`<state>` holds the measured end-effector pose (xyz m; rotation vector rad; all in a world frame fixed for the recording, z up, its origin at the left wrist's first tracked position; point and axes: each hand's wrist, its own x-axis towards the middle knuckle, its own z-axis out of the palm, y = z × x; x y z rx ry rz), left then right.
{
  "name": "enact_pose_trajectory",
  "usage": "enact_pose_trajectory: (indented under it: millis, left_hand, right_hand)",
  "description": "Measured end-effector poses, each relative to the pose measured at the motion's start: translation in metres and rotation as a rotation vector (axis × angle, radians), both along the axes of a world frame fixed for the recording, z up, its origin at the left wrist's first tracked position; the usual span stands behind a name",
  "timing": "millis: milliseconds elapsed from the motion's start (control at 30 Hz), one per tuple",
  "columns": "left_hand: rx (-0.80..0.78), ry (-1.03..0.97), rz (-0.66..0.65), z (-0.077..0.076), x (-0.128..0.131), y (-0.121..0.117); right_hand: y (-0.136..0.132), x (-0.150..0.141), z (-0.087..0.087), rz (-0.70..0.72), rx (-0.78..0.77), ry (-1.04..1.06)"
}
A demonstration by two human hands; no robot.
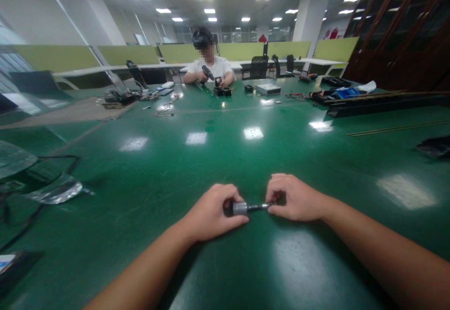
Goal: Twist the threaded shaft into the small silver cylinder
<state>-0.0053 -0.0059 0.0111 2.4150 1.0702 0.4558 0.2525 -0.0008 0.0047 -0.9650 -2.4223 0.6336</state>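
My left hand [213,211] is closed around the body of a small tool; only its silver cylindrical collar [240,208] and a thin dark shaft [257,206] stick out to the right. My right hand [294,198] pinches the tip of that shaft with curled fingers. Both hands rest low on the green table [225,160], near its front edge. What sits at the shaft's tip is too small to make out.
A clear plastic bag and black cable [52,186] lie at the left. Long black rails [383,104] and thin rods [397,128] lie at the right. Across the table a person [208,64] holds a dark power tool among small parts.
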Motion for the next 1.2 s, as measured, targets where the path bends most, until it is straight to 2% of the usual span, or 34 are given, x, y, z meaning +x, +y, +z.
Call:
enact_pose_trajectory:
  millis: [967,1067,1200]
  left_hand:
    - [-0.004,0.004,0.013,-0.001,0.001,0.0]
    - [0.007,0.005,0.015,-0.003,0.002,0.001]
    - [0.03,0.0,0.021,-0.005,0.003,0.002]
  right_hand:
    - [0.003,0.006,0.0,0.008,-0.022,0.003]
    - [0.003,0.0,-0.004,0.003,-0.019,0.02]
    - [0.002,-0.021,-0.015,0.045,0.028,0.093]
